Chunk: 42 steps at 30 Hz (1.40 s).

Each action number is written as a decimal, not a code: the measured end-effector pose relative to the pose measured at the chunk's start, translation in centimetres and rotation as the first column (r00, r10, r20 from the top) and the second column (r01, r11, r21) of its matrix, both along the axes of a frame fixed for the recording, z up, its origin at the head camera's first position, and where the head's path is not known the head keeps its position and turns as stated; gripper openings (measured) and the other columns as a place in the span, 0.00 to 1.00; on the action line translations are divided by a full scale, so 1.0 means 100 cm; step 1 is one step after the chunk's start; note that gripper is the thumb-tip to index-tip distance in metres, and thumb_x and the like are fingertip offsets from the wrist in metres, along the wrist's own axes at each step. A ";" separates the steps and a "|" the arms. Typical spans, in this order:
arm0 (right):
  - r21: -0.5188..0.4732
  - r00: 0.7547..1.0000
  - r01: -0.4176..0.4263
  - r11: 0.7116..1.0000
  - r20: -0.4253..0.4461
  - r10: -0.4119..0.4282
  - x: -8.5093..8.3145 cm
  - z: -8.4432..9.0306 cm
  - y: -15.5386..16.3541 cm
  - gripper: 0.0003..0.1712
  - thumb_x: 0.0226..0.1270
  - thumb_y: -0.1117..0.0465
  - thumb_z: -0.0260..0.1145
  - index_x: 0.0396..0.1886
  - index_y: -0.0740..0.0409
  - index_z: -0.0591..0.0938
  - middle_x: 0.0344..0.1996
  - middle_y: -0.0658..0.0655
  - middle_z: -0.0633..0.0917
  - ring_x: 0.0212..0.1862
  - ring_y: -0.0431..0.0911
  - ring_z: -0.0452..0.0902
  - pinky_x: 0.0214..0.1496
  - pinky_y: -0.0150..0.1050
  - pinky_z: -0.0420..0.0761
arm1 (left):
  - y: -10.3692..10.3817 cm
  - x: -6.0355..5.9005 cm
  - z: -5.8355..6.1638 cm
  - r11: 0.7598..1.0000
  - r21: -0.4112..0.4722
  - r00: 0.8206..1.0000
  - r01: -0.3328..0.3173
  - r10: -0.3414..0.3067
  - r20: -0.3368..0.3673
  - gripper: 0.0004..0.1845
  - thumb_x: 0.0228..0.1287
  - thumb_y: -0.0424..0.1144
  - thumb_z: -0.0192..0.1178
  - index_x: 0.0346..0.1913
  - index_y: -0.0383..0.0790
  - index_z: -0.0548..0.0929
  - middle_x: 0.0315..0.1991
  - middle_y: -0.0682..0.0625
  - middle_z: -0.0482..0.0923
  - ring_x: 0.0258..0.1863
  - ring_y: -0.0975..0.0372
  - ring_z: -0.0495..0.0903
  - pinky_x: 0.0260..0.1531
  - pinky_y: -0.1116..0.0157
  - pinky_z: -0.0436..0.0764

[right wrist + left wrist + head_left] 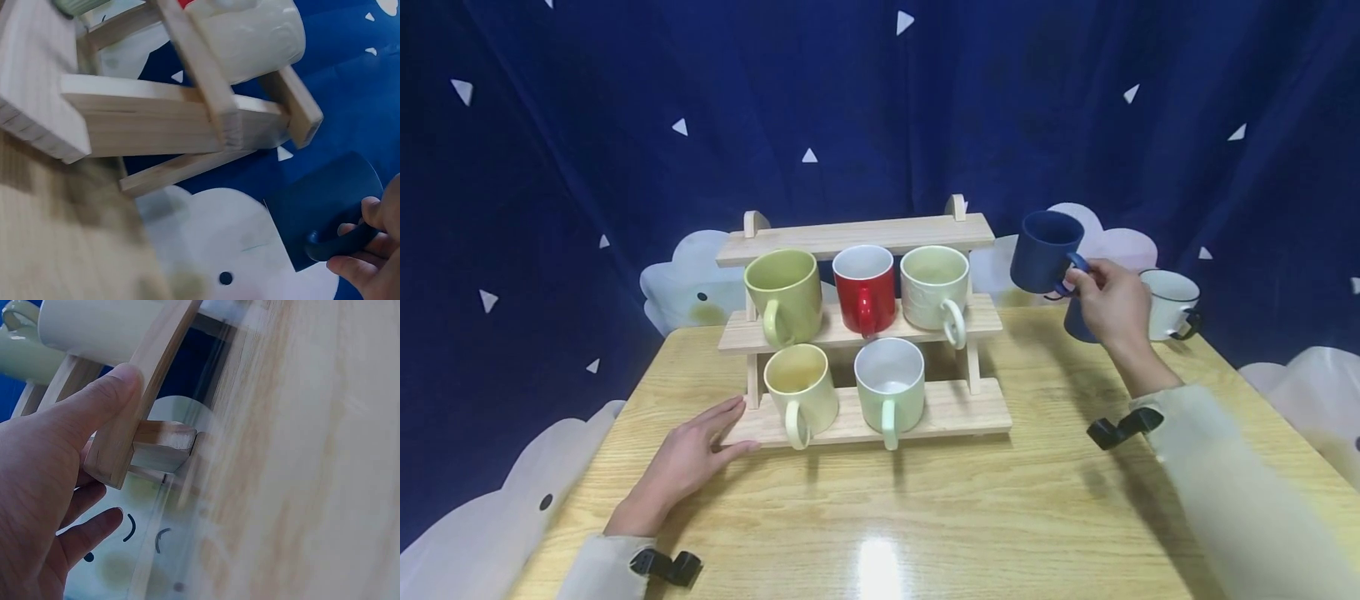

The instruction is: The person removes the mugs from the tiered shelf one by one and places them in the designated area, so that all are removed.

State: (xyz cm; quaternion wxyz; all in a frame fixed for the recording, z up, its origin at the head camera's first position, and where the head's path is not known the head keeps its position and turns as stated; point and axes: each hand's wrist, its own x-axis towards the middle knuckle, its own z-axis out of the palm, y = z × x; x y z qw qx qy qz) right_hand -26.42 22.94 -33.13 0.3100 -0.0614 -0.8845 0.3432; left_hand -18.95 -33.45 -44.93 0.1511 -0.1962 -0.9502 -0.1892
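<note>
My right hand (1117,304) pinches the handle of a dark blue mug (1047,250), held in the air to the right of a three-tier wooden rack (955,408). The right wrist view shows this mug (328,203) tilted, with fingertips around its handle. At the rack's lower left end, my left hand (688,458) holds the bottom board, its thumb (109,390) along the front edge and other fingers behind the board's end. On the middle tier stand an olive-green mug (784,296), a red mug (865,292) and a pale green mug (935,287).
A yellow mug (808,396) and a mint mug (891,387) stand on the bottom tier. The top board (857,236) bears no mug. Behind my right hand are another dark blue mug (1078,323), partly hidden, and a white mug (1168,304) with dark rim and handle.
</note>
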 end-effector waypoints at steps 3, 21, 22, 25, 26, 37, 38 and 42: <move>0.004 1.000 0.001 1.000 -0.021 -0.001 -0.002 -0.011 0.001 0.19 0.72 0.54 0.63 0.49 0.66 0.84 0.38 0.68 0.87 0.41 0.59 0.81 0.44 0.52 0.75 | 0.000 0.001 0.000 1.000 0.002 1.000 -0.003 0.003 0.007 0.38 0.57 0.58 0.68 0.64 0.36 0.76 0.65 0.43 0.73 0.61 0.44 0.74 0.59 0.44 0.71; 0.021 1.000 0.021 1.000 0.016 -0.021 -0.005 -0.072 0.014 0.19 0.72 0.54 0.63 0.48 0.66 0.84 0.30 0.65 0.86 0.29 0.54 0.74 0.32 0.42 0.67 | 0.000 -0.001 0.002 1.000 -0.007 1.000 0.009 -0.009 0.008 0.39 0.57 0.58 0.68 0.64 0.35 0.75 0.65 0.42 0.73 0.61 0.44 0.73 0.60 0.44 0.71; 0.023 1.000 0.020 1.000 0.023 -0.021 -0.005 -0.074 0.014 0.19 0.72 0.53 0.63 0.49 0.66 0.84 0.31 0.65 0.86 0.30 0.54 0.75 0.33 0.43 0.67 | 0.000 -0.001 0.001 1.000 -0.006 1.000 0.008 -0.008 0.010 0.38 0.57 0.58 0.68 0.64 0.35 0.75 0.65 0.42 0.73 0.61 0.44 0.73 0.60 0.44 0.71; 0.027 0.999 0.020 0.999 0.042 -0.021 -0.006 -0.079 0.014 0.20 0.72 0.53 0.63 0.48 0.66 0.84 0.31 0.65 0.86 0.31 0.55 0.75 0.34 0.43 0.66 | 0.000 -0.001 0.001 1.000 -0.004 1.000 0.005 -0.005 0.014 0.38 0.58 0.58 0.68 0.65 0.35 0.75 0.65 0.42 0.72 0.61 0.44 0.73 0.60 0.44 0.71; 0.031 0.999 0.022 0.999 0.047 -0.023 -0.006 -0.080 0.014 0.20 0.72 0.52 0.62 0.48 0.66 0.84 0.30 0.64 0.86 0.31 0.55 0.75 0.34 0.43 0.66 | 0.000 -0.001 0.001 1.000 -0.003 1.000 0.004 -0.004 0.016 0.38 0.58 0.58 0.68 0.65 0.35 0.75 0.65 0.42 0.72 0.61 0.44 0.73 0.60 0.44 0.71; 0.029 0.994 0.012 1.000 0.110 -0.015 -0.007 -0.093 0.019 0.20 0.73 0.52 0.60 0.47 0.67 0.84 0.27 0.62 0.83 0.30 0.54 0.73 0.31 0.43 0.67 | -0.001 -0.001 0.000 1.000 0.002 1.000 0.010 -0.010 0.000 0.38 0.57 0.57 0.69 0.65 0.35 0.75 0.65 0.43 0.73 0.61 0.44 0.74 0.59 0.44 0.71; 0.024 0.993 0.011 1.000 0.116 -0.013 -0.007 -0.093 0.019 0.20 0.73 0.52 0.60 0.47 0.67 0.84 0.27 0.62 0.83 0.29 0.53 0.73 0.31 0.42 0.67 | -0.001 -0.001 0.000 1.000 0.002 1.000 0.010 -0.010 0.000 0.38 0.57 0.57 0.69 0.65 0.35 0.75 0.65 0.43 0.73 0.61 0.44 0.74 0.59 0.44 0.71; -0.024 0.990 0.006 1.000 0.138 -0.003 -0.008 -0.096 0.018 0.21 0.74 0.50 0.59 0.46 0.65 0.84 0.27 0.61 0.82 0.29 0.53 0.72 0.30 0.42 0.67 | -0.002 0.000 0.000 1.000 0.001 1.000 0.002 -0.002 0.007 0.39 0.57 0.58 0.68 0.65 0.35 0.75 0.65 0.42 0.73 0.61 0.44 0.73 0.59 0.44 0.71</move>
